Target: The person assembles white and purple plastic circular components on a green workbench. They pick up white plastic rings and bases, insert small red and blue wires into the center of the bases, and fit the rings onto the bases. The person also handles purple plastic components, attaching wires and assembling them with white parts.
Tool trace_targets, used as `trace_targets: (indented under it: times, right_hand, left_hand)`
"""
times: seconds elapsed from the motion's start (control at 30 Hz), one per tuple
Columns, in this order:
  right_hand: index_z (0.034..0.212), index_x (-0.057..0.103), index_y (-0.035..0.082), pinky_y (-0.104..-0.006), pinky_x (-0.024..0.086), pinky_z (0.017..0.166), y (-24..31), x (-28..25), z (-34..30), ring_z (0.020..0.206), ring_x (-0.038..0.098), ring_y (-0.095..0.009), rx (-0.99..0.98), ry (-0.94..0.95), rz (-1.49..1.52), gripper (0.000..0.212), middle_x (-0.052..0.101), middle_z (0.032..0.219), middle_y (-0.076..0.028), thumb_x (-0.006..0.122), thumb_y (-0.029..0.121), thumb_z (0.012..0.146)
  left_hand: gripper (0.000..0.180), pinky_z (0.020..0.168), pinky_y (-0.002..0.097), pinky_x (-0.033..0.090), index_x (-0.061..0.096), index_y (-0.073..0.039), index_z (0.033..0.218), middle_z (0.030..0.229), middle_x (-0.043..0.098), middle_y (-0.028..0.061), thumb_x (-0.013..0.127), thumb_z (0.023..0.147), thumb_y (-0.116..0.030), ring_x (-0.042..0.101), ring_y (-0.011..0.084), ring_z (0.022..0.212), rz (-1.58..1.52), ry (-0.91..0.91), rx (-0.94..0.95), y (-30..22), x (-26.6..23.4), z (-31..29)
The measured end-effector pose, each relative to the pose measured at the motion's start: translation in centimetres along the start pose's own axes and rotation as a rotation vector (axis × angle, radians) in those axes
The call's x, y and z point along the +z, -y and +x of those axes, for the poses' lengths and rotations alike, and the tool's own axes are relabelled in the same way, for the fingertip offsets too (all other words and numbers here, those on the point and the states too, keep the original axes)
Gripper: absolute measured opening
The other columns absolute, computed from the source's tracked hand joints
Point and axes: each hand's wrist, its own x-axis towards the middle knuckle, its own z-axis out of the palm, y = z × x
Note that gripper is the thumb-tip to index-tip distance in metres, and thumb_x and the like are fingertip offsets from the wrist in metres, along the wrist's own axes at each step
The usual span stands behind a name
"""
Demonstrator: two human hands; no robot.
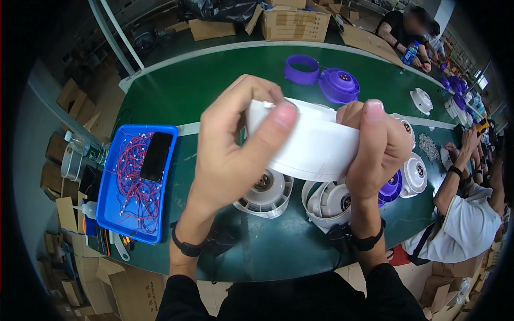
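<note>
Both my hands hold a white curved plastic band (316,147) up above the green table. My left hand (230,147) is closed on its left end, the thumb lying across the outer face. My right hand (375,142) grips the right end, thumb up and fingers curled behind it. The band's far side is hidden by my fingers. Under it lie a round white motor housing (262,200) with a finned rim and a second white housing (325,206) sitting tilted in a ring. A purple housing (391,188) and another white housing (414,176) are beside my right wrist.
On the left, a blue tray (168,214) holds red wires and a black phone (156,156). A purple ring (301,69) and purple housing (339,85) stand farther back. Small metal parts (428,146) lie heaped at right, near a co-worker in a white shirt (463,227). Cardboard boxes (295,24) line the far side.
</note>
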Motion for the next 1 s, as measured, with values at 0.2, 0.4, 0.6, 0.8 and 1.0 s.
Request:
trace_targets:
  times: [0.2,0.4,0.6,0.8,1.0]
  right_hand:
    - [0.122,0.051,-0.007,-0.0378,0.047,0.093,0.0,1.8,1.2,0.108,0.058,-0.027,-0.066,-0.101,-0.019,0.063,0.059,0.118,-0.024,0.043,0.051,0.098]
    - [0.137,0.044,-0.004,-0.0357,0.045,0.098,0.8,2.3,1.1,0.117,0.056,-0.025,0.142,-0.029,0.199,0.079,0.055,0.129,-0.021,0.057,0.055,0.087]
    - [0.122,0.053,-0.003,-0.0318,0.048,0.087,0.1,1.9,1.0,0.1,0.057,-0.019,0.039,-0.034,0.142,0.043,0.056,0.114,-0.013,0.067,0.021,0.09]
    - [0.118,0.054,-0.003,-0.0303,0.049,0.08,0.1,2.1,1.0,0.093,0.058,-0.018,0.044,-0.081,0.173,0.036,0.058,0.108,-0.013,0.064,0.02,0.092]
    - [0.118,0.053,-0.003,-0.0296,0.049,0.079,0.0,1.8,0.9,0.093,0.058,-0.017,0.023,-0.084,0.132,0.036,0.058,0.107,-0.012,0.064,0.02,0.093]
  left_hand:
    - [0.049,0.081,0.0312,0.048,0.056,0.001,0.087,0.092,0.063,0.014,0.035,0.108,-0.038,0.06,0.0196,0.09,-0.163,-0.177,0.06,0.4,-0.3,0.5]
    - [0.047,0.094,0.0327,0.048,0.051,0.004,0.129,0.121,0.061,0.0162,0.038,0.106,-0.036,0.061,0.0201,0.108,-0.256,-0.255,-0.189,0.9,-0.7,0.3]
    - [0.055,0.091,0.0334,0.05,0.04,0.002,0.135,0.116,0.06,0.0169,0.053,0.097,-0.034,0.061,0.0217,0.106,-0.287,-0.252,-0.116,0.2,1.4,0.7]
    - [0.089,0.095,0.0362,0.048,0.028,0.001,0.144,0.121,0.055,0.0193,0.077,0.074,-0.023,0.059,0.0233,0.11,-0.22,0.002,-0.125,-1.1,0.3,0.2]
    - [0.09,0.101,0.0354,0.043,0.029,0.0,0.145,0.12,0.054,0.0152,0.076,0.071,-0.018,0.056,0.0235,0.115,-0.341,0.037,-0.075,-0.4,-0.3,0.7]
